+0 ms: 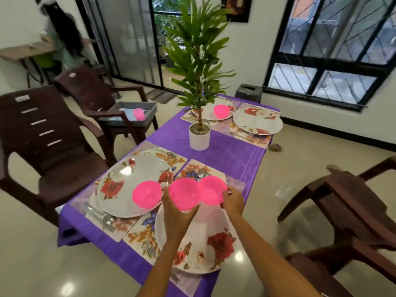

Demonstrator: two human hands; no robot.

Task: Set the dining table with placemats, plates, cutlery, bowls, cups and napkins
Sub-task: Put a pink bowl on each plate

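Head view: left grip (176, 213) cradles pink bowl (184, 194).

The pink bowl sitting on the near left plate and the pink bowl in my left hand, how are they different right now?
The bowl on the near left plate rests on the floral plate with no hand on it; the bowl in the left hand is held up above the table, cupped from below by the left hand. The plate's bowl stands alone; the held bowl overlaps a third bowl that the right hand holds. Both are bright pink, round and open side up.
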